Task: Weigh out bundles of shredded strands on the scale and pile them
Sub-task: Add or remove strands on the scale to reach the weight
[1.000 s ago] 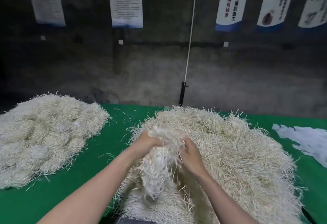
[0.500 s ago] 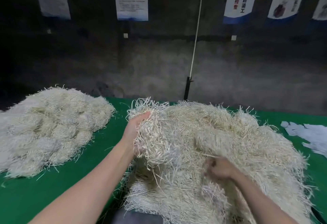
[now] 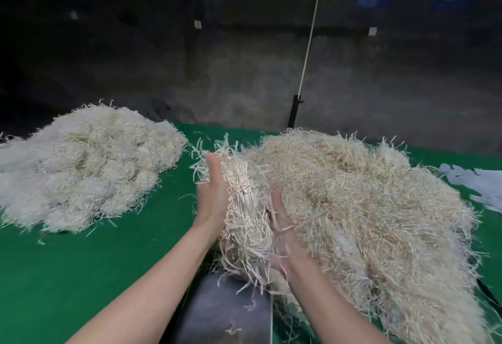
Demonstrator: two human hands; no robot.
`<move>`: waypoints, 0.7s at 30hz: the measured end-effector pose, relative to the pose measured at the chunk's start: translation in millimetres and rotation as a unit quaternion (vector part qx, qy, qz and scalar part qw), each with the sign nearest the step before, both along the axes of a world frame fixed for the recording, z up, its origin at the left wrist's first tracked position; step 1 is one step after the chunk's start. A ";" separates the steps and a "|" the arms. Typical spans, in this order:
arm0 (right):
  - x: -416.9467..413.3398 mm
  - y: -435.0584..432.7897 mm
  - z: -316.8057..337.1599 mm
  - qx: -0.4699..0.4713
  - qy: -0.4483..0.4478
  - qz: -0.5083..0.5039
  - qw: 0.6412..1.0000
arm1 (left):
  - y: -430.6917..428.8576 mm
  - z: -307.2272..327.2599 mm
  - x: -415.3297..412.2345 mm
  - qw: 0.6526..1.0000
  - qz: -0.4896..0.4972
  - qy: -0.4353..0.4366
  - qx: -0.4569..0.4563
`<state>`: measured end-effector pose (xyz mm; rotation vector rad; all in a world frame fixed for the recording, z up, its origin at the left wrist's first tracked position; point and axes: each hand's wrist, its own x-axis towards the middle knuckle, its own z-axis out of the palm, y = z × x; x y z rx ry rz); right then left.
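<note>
While flat palms squeeze it from both sides, the bundle of strands (image 3: 245, 208) hangs over the grey scale (image 3: 225, 313) at the near edge, left hand (image 3: 213, 197) and blurred right hand (image 3: 281, 218) both straight-fingered, touching the big right heap (image 3: 366, 208)

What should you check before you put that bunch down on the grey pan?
1. Bunch pressed between both hands: ok, left hand and right hand flank it.
2. Bunch free of the big heap: cannot tell, strands overlap.
3. Grey pan bare: not ok, loose strands lie on it.
4. Ends tucked in: not ok, strands dangle below.
5. Weight readout: cannot tell, none in view.
</note>
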<state>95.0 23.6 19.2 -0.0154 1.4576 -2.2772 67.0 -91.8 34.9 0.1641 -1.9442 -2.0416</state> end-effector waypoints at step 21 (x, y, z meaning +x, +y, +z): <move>1.1 -11.8 -95.9 0.367 0.050 0.031 0.928 | -87.3 -111.2 41.7 0.954 -0.253 -0.157 0.040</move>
